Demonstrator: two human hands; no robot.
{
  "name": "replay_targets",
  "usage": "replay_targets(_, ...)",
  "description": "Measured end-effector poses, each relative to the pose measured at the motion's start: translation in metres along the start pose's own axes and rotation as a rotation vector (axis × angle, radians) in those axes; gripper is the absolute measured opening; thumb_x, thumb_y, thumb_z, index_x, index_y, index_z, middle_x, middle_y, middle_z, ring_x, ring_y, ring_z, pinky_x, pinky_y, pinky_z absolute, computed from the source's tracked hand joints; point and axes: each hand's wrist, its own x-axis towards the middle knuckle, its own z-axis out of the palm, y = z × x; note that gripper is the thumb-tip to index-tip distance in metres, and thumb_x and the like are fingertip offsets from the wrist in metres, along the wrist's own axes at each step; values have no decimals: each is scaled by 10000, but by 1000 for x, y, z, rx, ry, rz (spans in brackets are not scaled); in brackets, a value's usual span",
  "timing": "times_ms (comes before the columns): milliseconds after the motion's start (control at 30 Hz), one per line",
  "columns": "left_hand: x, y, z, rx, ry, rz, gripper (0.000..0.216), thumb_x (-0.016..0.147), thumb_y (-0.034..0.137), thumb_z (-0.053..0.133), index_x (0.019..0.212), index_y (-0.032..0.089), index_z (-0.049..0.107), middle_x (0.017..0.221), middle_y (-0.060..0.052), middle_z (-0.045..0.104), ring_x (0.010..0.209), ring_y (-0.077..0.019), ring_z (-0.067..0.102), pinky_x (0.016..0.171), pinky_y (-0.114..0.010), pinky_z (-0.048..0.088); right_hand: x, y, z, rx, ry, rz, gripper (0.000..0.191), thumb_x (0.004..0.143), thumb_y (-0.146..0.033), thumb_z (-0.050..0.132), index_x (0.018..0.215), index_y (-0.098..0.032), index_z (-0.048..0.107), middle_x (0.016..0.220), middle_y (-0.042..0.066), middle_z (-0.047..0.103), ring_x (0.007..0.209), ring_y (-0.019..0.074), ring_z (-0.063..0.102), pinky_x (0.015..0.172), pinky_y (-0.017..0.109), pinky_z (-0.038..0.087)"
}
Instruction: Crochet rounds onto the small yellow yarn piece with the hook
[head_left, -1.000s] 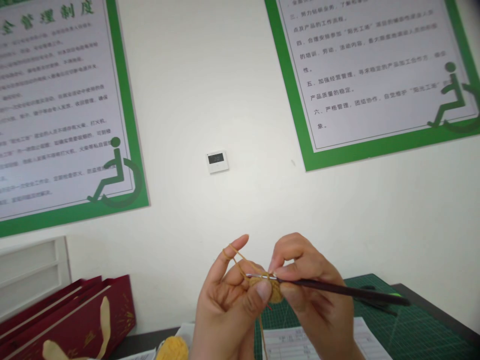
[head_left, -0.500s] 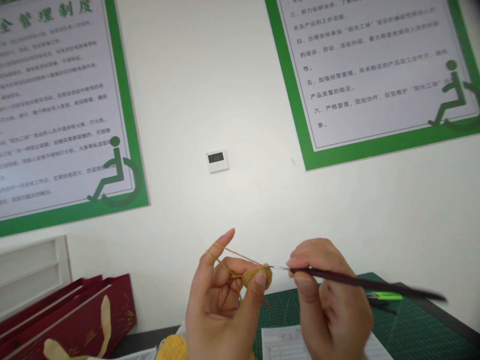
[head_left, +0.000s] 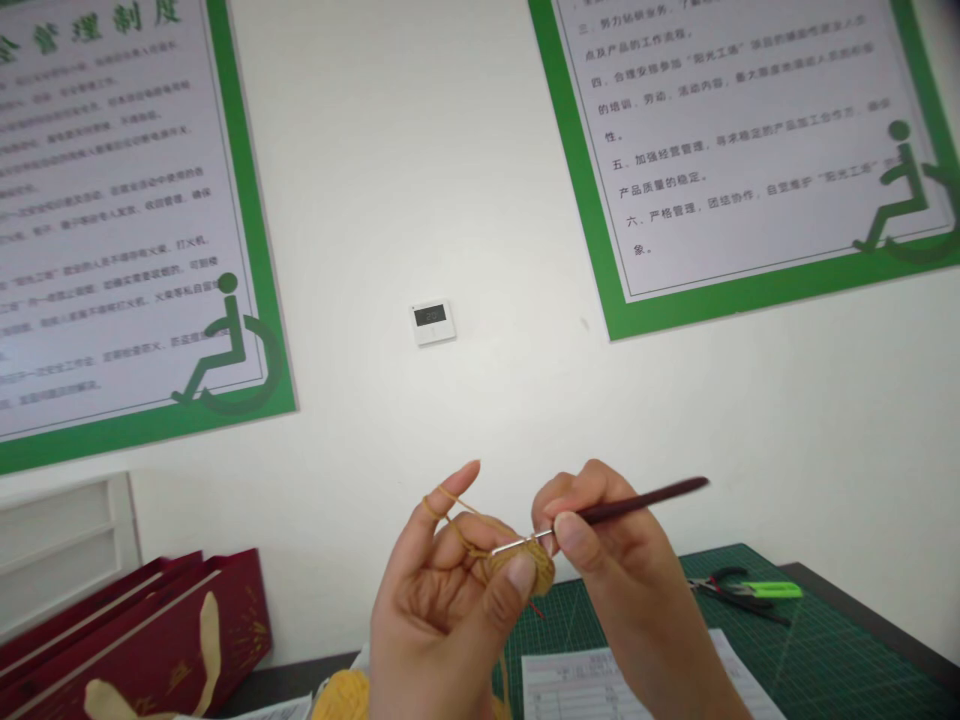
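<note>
Between the thumb and fingers of my left hand (head_left: 446, 600) is a small rounded piece of mustard-yellow crochet work (head_left: 541, 574). Yarn (head_left: 459, 503) loops around my raised left index finger and runs down to the piece. My right hand (head_left: 607, 540) pinches a crochet hook (head_left: 645, 500) with a dark red handle. Its metal shaft lies across the top of the piece, the tip pointing left above my left thumb. A short red thread end (head_left: 535, 609) pokes out below the piece. Part of the crochet work is hidden by my left thumb.
A yellow yarn ball (head_left: 342, 696) sits at the lower left of my hands. Printed paper (head_left: 570, 685) lies on a green cutting mat (head_left: 840, 640), with pliers (head_left: 731, 590) and a bright green tool (head_left: 776, 590) behind. Dark red gift bags (head_left: 244, 610) stand at the left.
My right hand has moved left and turned, so the handle now tilts up to the right. The hook's metal shaft has moved left across the piece. The pliers have come into view.
</note>
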Motion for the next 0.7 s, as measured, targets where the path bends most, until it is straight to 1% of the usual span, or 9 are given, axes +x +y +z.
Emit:
replay_targets(33,-1,0,1,-2,22,10,581,666,84,915,1198,258,757,690,0,727,661,-131,673,661,-213,553,-1,-1,-2,-152,0,-172,43,958,-235,642,917,-241,632,790,-18,616,726,133,582,648,272,484)
replay_targets(133,-2,1,1,-63,17,-49,590,655,67,915,1199,244,769,712,-13,733,669,-132,673,677,-221,558,-3,-4,-8,-647,-24,-721,273,859,-25,672,1054,-215,693,848,22,683,780,164,603,692,332,530)
replay_targets(200,-1,2,0,-130,-35,-186,599,648,74,918,1214,208,774,739,-25,725,679,-131,663,692,-232,556,-4,-3,-8,-782,-21,-912,364,827,26,680,1122,-185,698,857,44,707,765,171,595,672,348,536)
replay_targets(233,-1,3,0,-161,-62,-261,606,643,82,921,1221,188,774,764,-33,722,691,-130,661,707,-238,557,-4,-1,-6,-742,-10,-922,349,852,8,666,1142,-183,694,845,46,701,746,169,587,652,348,533)
replay_targets(300,1,5,-1,-211,-102,-360,608,629,88,927,1216,159,781,785,-35,713,709,-125,658,718,-228,554,-5,3,0,-516,0,-794,249,945,-85,600,1142,-208,686,810,33,671,711,165,577,630,349,523)
replay_targets(400,3,7,-3,-244,-134,-361,606,613,89,937,1197,159,793,735,-12,688,756,-142,682,771,-231,562,-6,7,10,-124,94,-451,95,1013,-248,572,1017,-261,666,766,-1,628,712,162,582,628,324,498)
replay_targets(500,4,5,-5,-226,-158,-346,600,607,109,941,1185,192,802,748,-20,691,799,-181,692,775,-262,557,-6,4,13,133,184,-204,163,1044,-351,513,955,-270,623,717,-17,605,690,152,554,645,305,470)
replay_targets(600,5,2,-7,-212,-183,-304,550,618,135,935,1148,204,810,741,-31,695,741,-175,652,694,-270,527,-5,-3,11,318,153,39,258,1047,-393,480,879,-245,609,661,-23,554,650,141,500,632,289,442)
replay_targets(700,4,0,-6,-147,-143,-179,514,638,131,930,1127,225,804,707,-25,705,701,-168,640,676,-281,524,-3,-7,10,408,111,241,302,1020,-422,525,803,-223,592,634,-32,520,618,127,462,623,273,429)
